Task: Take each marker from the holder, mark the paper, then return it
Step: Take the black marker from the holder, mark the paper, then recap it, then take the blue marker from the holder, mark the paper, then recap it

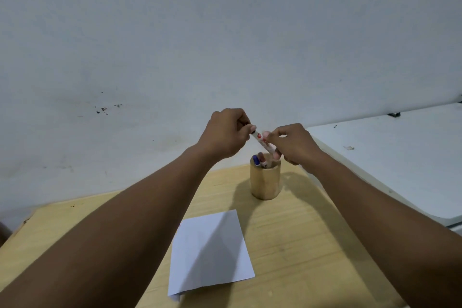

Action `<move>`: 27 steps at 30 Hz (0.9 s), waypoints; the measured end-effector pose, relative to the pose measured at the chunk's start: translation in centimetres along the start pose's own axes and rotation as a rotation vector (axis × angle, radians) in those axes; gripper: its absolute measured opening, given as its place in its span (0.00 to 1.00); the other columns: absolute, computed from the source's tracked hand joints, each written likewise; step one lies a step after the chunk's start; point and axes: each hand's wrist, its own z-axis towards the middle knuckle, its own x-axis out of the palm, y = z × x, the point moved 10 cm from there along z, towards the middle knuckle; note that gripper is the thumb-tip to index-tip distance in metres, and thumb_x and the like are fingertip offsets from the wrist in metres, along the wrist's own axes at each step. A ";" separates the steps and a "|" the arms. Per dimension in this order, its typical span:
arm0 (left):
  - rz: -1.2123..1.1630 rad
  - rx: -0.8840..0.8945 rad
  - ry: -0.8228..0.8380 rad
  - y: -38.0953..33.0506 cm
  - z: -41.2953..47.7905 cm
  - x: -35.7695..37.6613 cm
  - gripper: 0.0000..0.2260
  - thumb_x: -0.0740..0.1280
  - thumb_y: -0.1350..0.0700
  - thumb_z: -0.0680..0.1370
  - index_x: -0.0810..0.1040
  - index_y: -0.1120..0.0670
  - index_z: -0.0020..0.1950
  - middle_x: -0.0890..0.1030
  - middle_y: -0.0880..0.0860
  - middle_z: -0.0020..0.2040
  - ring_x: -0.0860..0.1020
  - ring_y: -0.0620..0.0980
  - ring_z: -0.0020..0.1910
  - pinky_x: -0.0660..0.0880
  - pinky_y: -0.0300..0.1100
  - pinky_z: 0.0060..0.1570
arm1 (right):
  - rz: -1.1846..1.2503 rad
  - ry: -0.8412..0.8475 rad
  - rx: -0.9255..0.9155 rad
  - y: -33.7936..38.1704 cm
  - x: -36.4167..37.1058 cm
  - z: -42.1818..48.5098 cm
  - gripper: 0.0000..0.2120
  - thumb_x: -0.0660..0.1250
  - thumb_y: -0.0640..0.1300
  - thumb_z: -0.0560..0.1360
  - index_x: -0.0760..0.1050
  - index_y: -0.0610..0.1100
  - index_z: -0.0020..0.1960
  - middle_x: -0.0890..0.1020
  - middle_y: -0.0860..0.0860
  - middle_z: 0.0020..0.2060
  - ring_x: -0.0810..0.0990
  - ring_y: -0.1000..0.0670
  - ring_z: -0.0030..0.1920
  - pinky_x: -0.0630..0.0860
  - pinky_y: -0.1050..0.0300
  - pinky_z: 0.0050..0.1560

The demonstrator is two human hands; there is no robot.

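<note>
A white marker with red print (263,142) is held tilted in the air above a round wooden holder (265,182). My left hand (225,134) grips its upper end, where the cap is hidden by the fingers. My right hand (292,142) grips the lower part of the barrel. Inside the holder stand other markers, one with a blue cap (256,159). A white sheet of paper (210,252) lies on the wooden table (312,245) in front of the holder, partly shaded by my left arm. A small coloured mark shows at its left edge.
A pale wall rises right behind the table. A white surface (400,157) adjoins the table on the right. The table's left edge runs near my left forearm.
</note>
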 end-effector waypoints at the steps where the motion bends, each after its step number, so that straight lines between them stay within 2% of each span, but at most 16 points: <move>1: 0.007 0.007 0.007 0.0 0.1 0.6 0.07 0.71 0.53 0.79 0.83 0.56 0.47 0.86 0.50 0.37 0.85 0.48 0.39 0.82 0.48 0.46 | -0.009 0.012 -0.003 -0.4 0.3 0.2 0.13 0.68 0.52 0.79 0.84 0.44 0.45 0.85 0.41 0.30 0.71 0.55 0.17 0.64 0.62 0.24; 3: 0.016 0.010 0.020 0.3 0.1 1.8 0.07 0.71 0.53 0.79 0.83 0.56 0.46 0.86 0.51 0.37 0.84 0.49 0.40 0.81 0.48 0.46 | -0.022 0.033 0.007 -1.3 0.8 0.5 0.11 0.66 0.46 0.78 0.85 0.45 0.43 0.86 0.40 0.34 0.74 0.51 0.22 0.66 0.60 0.25; 5: 0.038 0.004 0.043 0.6 0.1 2.7 0.07 0.71 0.52 0.79 0.85 0.56 0.47 0.85 0.49 0.36 0.82 0.47 0.39 0.78 0.44 0.44 | -0.056 0.058 0.015 -2.3 1.3 0.5 0.12 0.63 0.41 0.76 0.86 0.45 0.42 0.86 0.43 0.33 0.76 0.51 0.25 0.68 0.59 0.26; 7: 0.055 -0.003 0.087 0.9 0.1 3.7 0.08 0.72 0.52 0.78 0.86 0.55 0.48 0.82 0.45 0.34 0.78 0.41 0.35 0.72 0.38 0.39 | -0.111 0.102 0.021 -3.2 2.0 0.4 0.13 0.63 0.41 0.74 0.86 0.42 0.39 0.84 0.44 0.31 0.75 0.52 0.27 0.68 0.59 0.27; 10: 0.032 -0.026 0.166 1.6 -0.1 5.1 0.10 0.73 0.49 0.77 0.88 0.55 0.47 0.80 0.45 0.32 0.75 0.39 0.31 0.66 0.31 0.31 | -0.197 0.109 0.025 -4.5 2.5 0.4 0.19 0.63 0.42 0.75 0.81 0.47 0.28 0.77 0.49 0.27 0.70 0.52 0.28 0.66 0.61 0.29; 11: 0.016 -0.037 0.178 1.9 -0.2 5.4 0.12 0.72 0.47 0.78 0.88 0.55 0.46 0.80 0.46 0.31 0.74 0.39 0.30 0.66 0.29 0.30 | -0.212 0.105 0.024 -4.8 2.6 0.4 0.20 0.63 0.43 0.77 0.79 0.47 0.27 0.75 0.50 0.26 0.69 0.51 0.28 0.65 0.60 0.29; 13: -0.006 -0.078 0.172 2.5 -0.2 5.4 0.15 0.67 0.47 0.80 0.87 0.57 0.47 0.82 0.50 0.33 0.75 0.40 0.33 0.67 0.31 0.31 | -0.225 0.101 0.023 -5.2 2.6 0.6 0.18 0.63 0.44 0.78 0.78 0.42 0.31 0.72 0.49 0.27 0.67 0.50 0.29 0.63 0.58 0.30; 15: -0.007 -0.130 0.190 3.5 -0.2 5.5 0.13 0.63 0.55 0.81 0.86 0.57 0.55 0.85 0.52 0.45 0.78 0.46 0.45 0.70 0.32 0.38 | -0.233 0.087 0.022 -5.4 2.3 0.8 0.18 0.64 0.43 0.79 0.77 0.40 0.31 0.71 0.49 0.27 0.67 0.50 0.29 0.62 0.60 0.28; 16: 0.012 -0.140 0.218 3.9 -0.2 5.8 0.15 0.61 0.59 0.80 0.85 0.55 0.59 0.84 0.52 0.52 0.79 0.47 0.50 0.71 0.32 0.43 | -0.236 0.080 0.022 -5.4 2.3 0.9 0.17 0.63 0.42 0.79 0.79 0.40 0.32 0.74 0.48 0.28 0.68 0.50 0.29 0.63 0.61 0.28; 18: 0.089 -0.119 0.299 4.7 -0.4 6.9 0.18 0.62 0.62 0.78 0.83 0.52 0.64 0.82 0.52 0.59 0.78 0.49 0.53 0.70 0.35 0.51 | -0.235 0.074 0.022 -5.6 2.2 1.1 0.14 0.63 0.40 0.78 0.83 0.40 0.38 0.80 0.46 0.33 0.73 0.50 0.33 0.66 0.61 0.29; 21: 0.181 -0.069 0.305 5.5 -0.4 8.0 0.16 0.67 0.61 0.78 0.83 0.50 0.64 0.83 0.51 0.58 0.78 0.50 0.54 0.72 0.39 0.54 | -0.228 0.070 0.015 -5.7 2.1 1.3 0.12 0.63 0.37 0.76 0.83 0.43 0.38 0.80 0.51 0.35 0.75 0.51 0.36 0.66 0.64 0.31; 24: 0.183 -0.043 0.224 5.5 0.1 8.0 0.10 0.70 0.61 0.77 0.86 0.51 0.55 0.86 0.51 0.51 0.82 0.51 0.48 0.79 0.46 0.51 | -0.224 0.048 -0.003 -5.6 1.7 1.2 0.10 0.65 0.39 0.77 0.86 0.44 0.47 0.78 0.57 0.37 0.74 0.58 0.36 0.64 0.68 0.31; 27: 0.204 -0.034 0.199 5.2 0.3 7.7 0.04 0.71 0.57 0.77 0.85 0.51 0.51 0.86 0.49 0.47 0.82 0.50 0.45 0.80 0.46 0.47 | -0.203 0.009 -0.014 -5.2 1.0 1.1 0.13 0.63 0.38 0.77 0.85 0.45 0.55 0.82 0.52 0.45 0.75 0.58 0.38 0.67 0.68 0.34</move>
